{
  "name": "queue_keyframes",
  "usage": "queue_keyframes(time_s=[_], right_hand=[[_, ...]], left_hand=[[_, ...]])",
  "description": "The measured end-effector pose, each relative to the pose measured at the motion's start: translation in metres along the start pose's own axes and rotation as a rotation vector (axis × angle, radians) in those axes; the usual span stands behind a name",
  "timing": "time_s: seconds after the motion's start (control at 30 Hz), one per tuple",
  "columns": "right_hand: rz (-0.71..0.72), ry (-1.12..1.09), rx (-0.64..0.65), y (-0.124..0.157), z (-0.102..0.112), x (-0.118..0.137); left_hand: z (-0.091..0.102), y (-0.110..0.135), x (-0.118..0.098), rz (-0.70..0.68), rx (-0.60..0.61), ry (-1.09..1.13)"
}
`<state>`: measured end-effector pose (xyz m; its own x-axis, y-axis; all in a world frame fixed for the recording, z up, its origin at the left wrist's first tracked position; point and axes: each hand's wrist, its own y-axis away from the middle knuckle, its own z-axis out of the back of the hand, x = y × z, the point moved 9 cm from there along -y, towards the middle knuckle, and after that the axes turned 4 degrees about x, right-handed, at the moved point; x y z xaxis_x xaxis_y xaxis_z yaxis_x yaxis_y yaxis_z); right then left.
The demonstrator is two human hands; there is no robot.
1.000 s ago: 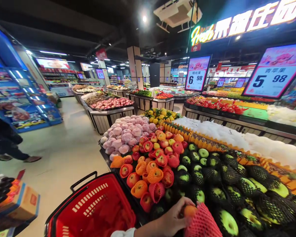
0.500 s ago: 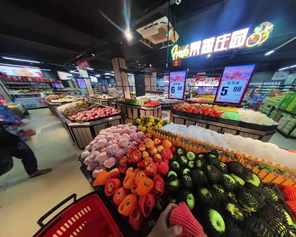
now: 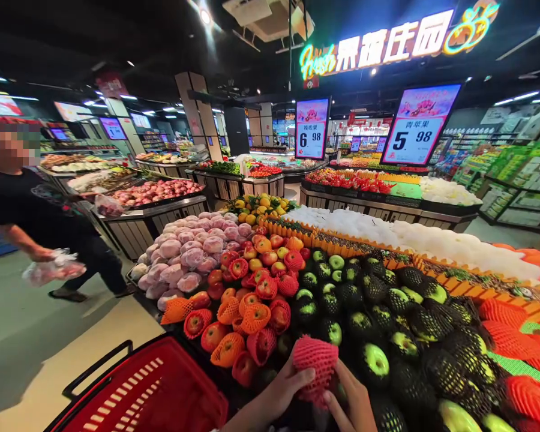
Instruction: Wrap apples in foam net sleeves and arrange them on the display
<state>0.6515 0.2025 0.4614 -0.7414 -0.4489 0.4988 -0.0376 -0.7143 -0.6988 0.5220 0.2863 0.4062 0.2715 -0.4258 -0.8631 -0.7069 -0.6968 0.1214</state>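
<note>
We face a broad fruit display surface (image 3: 328,237) that runs from the centre of the frame to the right edge. On it, right of centre, lie green apples in black foam nets (image 3: 378,312); behind them is a long band of white-wrapped fruit (image 3: 414,237). Left of the green ones sit red apples in orange and red nets (image 3: 252,300), and further back to the left a mound of pale pink wrapped fruit (image 3: 193,252). In the lower left corner is our red shopping basket (image 3: 148,393), just beside the surface's near edge. At the left edge of the frame another person in a dark shirt (image 3: 31,210) walks the aisle, a clear plastic bag (image 3: 54,267) in one hand. Two price screens, 6.98 (image 3: 311,128) and 5.98 (image 3: 417,125), stand in the upper middle.

At the bottom centre, both our hands meet on a fruit in a red foam net (image 3: 315,363), raised just above the apples. The left hand (image 3: 283,390) cups it from the left, its grip closed with fingers curled on the net. The right hand (image 3: 353,399) touches it from below right, fingers pinching the net's lower edge.
</note>
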Motion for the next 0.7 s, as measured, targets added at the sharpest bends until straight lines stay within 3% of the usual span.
queue_keyframes(time_s=[0.1, 0.27, 0.4, 0.57, 0.7], right_hand=[[-0.006, -0.003, -0.030, 0.004, 0.003, 0.003], [-0.075, -0.129, -0.006, 0.006, 0.002, 0.000], [-0.161, -0.096, 0.025, 0.000, 0.002, 0.000], [-0.112, -0.130, 0.082, -0.011, -0.001, 0.018], [-0.178, 0.035, -0.173, 0.010, 0.023, 0.008]], left_hand=[[-0.006, 0.001, 0.018, 0.043, 0.095, -0.080], [0.009, -0.020, 0.046, 0.057, 0.101, 0.127], [0.010, -0.024, 0.045, 0.034, 0.066, 0.203], [-0.001, -0.013, 0.041, 0.119, 0.017, 0.210], [0.014, -0.004, 0.041, 0.268, -0.221, 0.416]])
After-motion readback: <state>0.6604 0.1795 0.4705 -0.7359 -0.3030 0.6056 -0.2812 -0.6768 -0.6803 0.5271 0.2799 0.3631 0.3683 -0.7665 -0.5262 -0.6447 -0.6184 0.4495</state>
